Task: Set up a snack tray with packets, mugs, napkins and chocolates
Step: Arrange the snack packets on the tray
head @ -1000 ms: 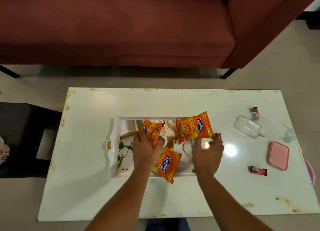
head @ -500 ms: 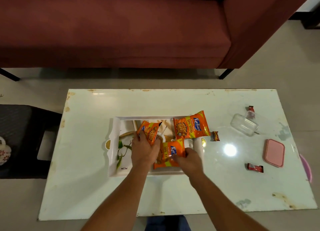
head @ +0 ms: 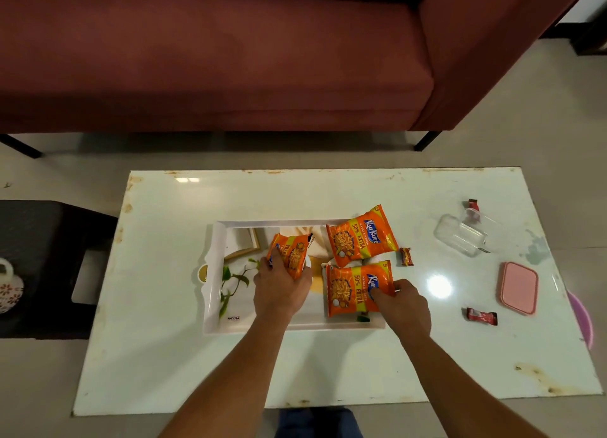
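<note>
A white tray point(head: 215, 273) with a leaf print lies mid-table. Three orange snack packets are in it. My left hand point(head: 281, 285) grips the left packet point(head: 292, 253), which stands tilted. My right hand point(head: 402, 306) pinches the right edge of the near packet point(head: 354, 289), lying flat at the tray's right. The far packet point(head: 359, 237) leans over the tray's back right corner. A cream napkin point(head: 297, 232) shows behind the left packet. A white mug is mostly hidden under the packets. Chocolates lie on the table: one beside the tray point(head: 406, 257), one at the right point(head: 482, 316), one by the clear box point(head: 473, 204).
A clear plastic box point(head: 460, 238) and its pink lid point(head: 519, 288) sit at the table's right. A red sofa point(head: 213, 53) stands behind the table. A dark stool point(head: 42, 266) with a patterned mug point(head: 8, 286) stands at the left.
My right hand has moved the near packet from the tray's front middle to its right side and laid it flat. My left hand has stayed on the left packet.
</note>
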`<act>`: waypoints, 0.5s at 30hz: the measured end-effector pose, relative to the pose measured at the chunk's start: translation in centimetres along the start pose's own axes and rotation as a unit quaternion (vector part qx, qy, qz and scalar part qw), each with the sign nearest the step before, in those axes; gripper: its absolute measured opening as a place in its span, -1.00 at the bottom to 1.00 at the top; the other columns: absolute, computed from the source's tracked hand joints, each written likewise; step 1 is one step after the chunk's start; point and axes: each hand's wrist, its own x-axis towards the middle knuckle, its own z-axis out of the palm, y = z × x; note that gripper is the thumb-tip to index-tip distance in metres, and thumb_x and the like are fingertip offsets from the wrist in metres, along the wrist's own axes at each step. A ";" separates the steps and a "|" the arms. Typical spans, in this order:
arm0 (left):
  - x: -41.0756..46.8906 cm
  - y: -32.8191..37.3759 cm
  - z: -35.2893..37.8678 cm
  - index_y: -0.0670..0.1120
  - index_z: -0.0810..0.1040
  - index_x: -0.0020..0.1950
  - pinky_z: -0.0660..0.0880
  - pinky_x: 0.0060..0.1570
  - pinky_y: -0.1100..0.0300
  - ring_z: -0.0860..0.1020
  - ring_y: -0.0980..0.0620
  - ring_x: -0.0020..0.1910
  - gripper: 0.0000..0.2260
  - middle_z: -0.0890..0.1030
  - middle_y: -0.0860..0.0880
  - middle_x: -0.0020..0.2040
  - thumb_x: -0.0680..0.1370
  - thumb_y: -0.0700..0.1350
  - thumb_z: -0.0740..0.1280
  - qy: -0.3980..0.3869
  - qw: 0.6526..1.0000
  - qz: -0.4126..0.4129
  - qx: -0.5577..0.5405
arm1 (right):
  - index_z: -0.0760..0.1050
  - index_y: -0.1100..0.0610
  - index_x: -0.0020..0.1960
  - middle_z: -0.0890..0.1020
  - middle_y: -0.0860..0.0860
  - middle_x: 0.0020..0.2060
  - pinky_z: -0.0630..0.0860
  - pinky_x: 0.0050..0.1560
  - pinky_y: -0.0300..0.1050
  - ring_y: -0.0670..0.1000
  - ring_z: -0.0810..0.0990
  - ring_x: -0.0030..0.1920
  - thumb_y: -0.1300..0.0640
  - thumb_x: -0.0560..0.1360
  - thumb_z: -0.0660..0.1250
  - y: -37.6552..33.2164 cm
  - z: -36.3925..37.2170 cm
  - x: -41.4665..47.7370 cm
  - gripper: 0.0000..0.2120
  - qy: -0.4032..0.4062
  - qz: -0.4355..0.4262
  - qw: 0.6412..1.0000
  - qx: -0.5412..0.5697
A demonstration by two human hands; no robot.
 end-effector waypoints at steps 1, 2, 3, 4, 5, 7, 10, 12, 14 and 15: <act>0.0 0.0 0.0 -0.02 0.05 0.63 0.44 0.26 -0.18 0.38 -0.27 0.38 -0.22 0.31 -0.18 0.50 0.53 0.26 0.28 -0.001 1.000 -0.004 0.002 | 0.51 0.08 0.27 0.66 0.07 0.02 0.56 -0.05 -0.01 0.14 0.65 0.02 -0.22 0.46 0.39 0.2 0.0 0.0 -0.49 0.005 0.001 1.000 -0.008; 0.0 0.1 0.1 -0.02 0.04 0.63 0.44 0.26 -0.18 0.38 -0.27 0.38 -0.21 0.31 -0.18 0.50 0.53 0.26 0.28 -0.002 1.000 -0.007 0.004 | 0.51 0.07 0.25 0.64 0.05 -0.03 0.56 -0.07 -0.02 0.12 0.64 -0.02 -0.24 0.46 0.39 0.3 -0.1 -0.1 -0.49 0.009 0.001 1.000 -0.015; 0.0 0.1 0.2 -0.03 0.04 0.63 0.43 0.26 -0.19 0.37 -0.27 0.39 -0.20 0.30 -0.18 0.51 0.52 0.26 0.28 -0.004 1.000 -0.009 0.006 | 0.51 0.06 0.24 0.62 0.03 -0.07 0.55 -0.09 -0.03 0.11 0.63 -0.05 -0.26 0.45 0.39 0.4 -0.2 -0.1 -0.49 0.011 0.003 1.000 -0.021; -0.1 0.2 0.3 -0.03 0.03 0.63 0.43 0.26 -0.19 0.36 -0.27 0.39 -0.19 0.29 -0.18 0.51 0.52 0.26 0.28 -0.006 1.000 -0.012 0.008 | 0.51 0.05 0.23 0.61 0.01 -0.10 0.54 -0.11 -0.05 0.09 0.62 -0.08 -0.27 0.45 0.39 0.5 -0.3 -0.1 -0.48 0.014 0.004 1.000 -0.026; -0.2 0.2 0.5 -0.03 0.02 0.63 0.43 0.26 -0.19 0.35 -0.28 0.40 -0.19 0.28 -0.18 0.52 0.52 0.27 0.28 -0.008 1.000 -0.014 0.009 | 0.51 0.04 0.23 0.60 0.00 -0.11 0.53 -0.13 -0.06 0.08 0.61 -0.10 -0.28 0.44 0.39 0.5 -0.5 0.0 -0.48 0.017 0.004 0.999 -0.030; -0.4 0.4 0.7 -0.03 0.02 0.63 0.44 0.25 -0.20 0.34 -0.28 0.40 -0.17 0.27 -0.17 0.53 0.51 0.28 0.29 -0.007 1.000 -0.019 0.011 | 0.50 0.03 0.25 0.63 0.00 -0.09 0.54 -0.15 -0.07 0.08 0.63 -0.10 -0.28 0.42 0.40 0.6 -0.8 0.1 -0.47 0.014 -0.002 0.999 -0.042; -0.7 0.8 1.2 -0.04 0.02 0.63 0.45 0.26 -0.19 0.32 -0.27 0.42 -0.13 0.24 -0.17 0.55 0.48 0.33 0.30 -0.005 0.999 -0.022 0.023 | 0.44 0.04 0.33 0.65 0.04 0.08 0.60 -0.05 -0.01 0.09 0.66 0.02 -0.25 0.40 0.44 0.7 -1.1 0.3 -0.39 -0.003 -0.019 0.998 -0.053; -0.8 1.0 1.6 -0.05 0.02 0.62 0.46 0.25 -0.20 0.31 -0.26 0.43 -0.10 0.23 -0.17 0.55 0.46 0.36 0.30 -0.002 0.999 -0.026 0.032 | 0.37 0.05 0.42 0.57 0.09 0.25 0.60 0.07 0.09 0.14 0.62 0.18 -0.25 0.42 0.43 0.6 -1.0 0.5 -0.32 0.004 -0.031 0.999 -0.029; -0.9 1.4 2.0 -0.06 0.02 0.62 0.46 0.25 -0.20 0.31 -0.25 0.43 -0.08 0.23 -0.17 0.54 0.45 0.37 0.31 0.002 0.999 -0.030 0.031 | 0.31 0.07 0.48 0.48 0.13 0.35 0.57 0.16 0.17 0.19 0.53 0.30 -0.24 0.45 0.42 0.2 -1.0 0.8 -0.28 0.043 -0.057 0.997 -0.008; -0.9 1.6 2.2 -0.06 0.02 0.62 0.46 0.25 -0.20 0.31 -0.25 0.43 -0.07 0.24 -0.17 0.54 0.44 0.37 0.31 0.005 0.999 -0.031 0.031 | 0.28 0.07 0.50 0.46 0.15 0.37 0.54 0.20 0.20 0.20 0.50 0.33 -0.22 0.46 0.42 -0.2 -1.1 1.1 -0.27 0.065 -0.075 0.995 0.004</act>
